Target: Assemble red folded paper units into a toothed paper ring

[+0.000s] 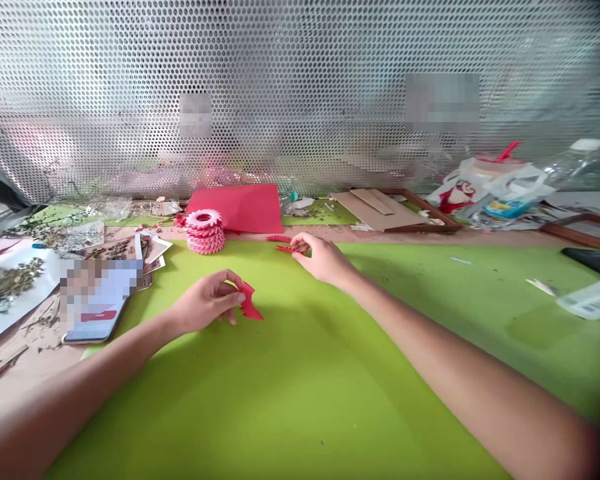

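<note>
Pinching: left hand (pixel 211 303) on a toothed red piece (pixel 251 303).
Right hand (pixel 323 259): fingertips drawn in at thin red pieces (pixel 279 239) — firmness of grip unclear.
Ring stack (pixel 205 240): upright towards the table's (pixel 280 400) far edge, left of centre; several layers seemingly built.
Unjoined: both hands' pieces — apart from the stack.

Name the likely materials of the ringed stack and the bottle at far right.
The ringed stack looks like matte folded paper, judging by its crisp pleated points. The bottle seems to be glossy clear plastic: it is see-through with bright highlights, though glass is possible.
</note>
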### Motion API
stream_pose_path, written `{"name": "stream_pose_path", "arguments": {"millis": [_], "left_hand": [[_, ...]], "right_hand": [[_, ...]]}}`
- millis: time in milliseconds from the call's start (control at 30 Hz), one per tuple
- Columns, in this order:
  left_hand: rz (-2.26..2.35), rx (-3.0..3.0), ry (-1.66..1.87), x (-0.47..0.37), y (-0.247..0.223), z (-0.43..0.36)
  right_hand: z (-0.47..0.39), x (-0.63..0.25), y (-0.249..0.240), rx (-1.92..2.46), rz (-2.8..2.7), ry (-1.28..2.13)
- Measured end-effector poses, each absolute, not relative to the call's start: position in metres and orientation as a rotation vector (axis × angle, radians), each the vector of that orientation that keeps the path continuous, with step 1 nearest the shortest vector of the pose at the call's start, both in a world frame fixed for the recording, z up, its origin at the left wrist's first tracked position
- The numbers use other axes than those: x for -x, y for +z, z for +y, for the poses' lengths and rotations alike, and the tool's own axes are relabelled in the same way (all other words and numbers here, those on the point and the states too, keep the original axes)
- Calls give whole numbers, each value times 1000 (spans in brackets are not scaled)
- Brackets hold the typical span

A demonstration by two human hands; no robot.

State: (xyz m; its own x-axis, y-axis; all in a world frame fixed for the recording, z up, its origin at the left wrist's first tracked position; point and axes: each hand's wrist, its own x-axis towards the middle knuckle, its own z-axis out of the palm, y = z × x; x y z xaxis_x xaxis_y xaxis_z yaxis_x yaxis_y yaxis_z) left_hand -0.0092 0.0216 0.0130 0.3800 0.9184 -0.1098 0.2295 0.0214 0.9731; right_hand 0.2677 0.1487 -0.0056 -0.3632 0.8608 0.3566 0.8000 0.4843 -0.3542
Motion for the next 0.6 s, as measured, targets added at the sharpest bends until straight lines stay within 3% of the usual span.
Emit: {"name": "stream_pose_path", "arguments": {"millis": [367,600], "left_hand": [[1042,-1452,842,5,23,18],[981,-1429,969,3,26,16]], "right_hand": [[124,-253,10,1269,-2332,157],[68,-232,36,1059,-2220,769]]}}
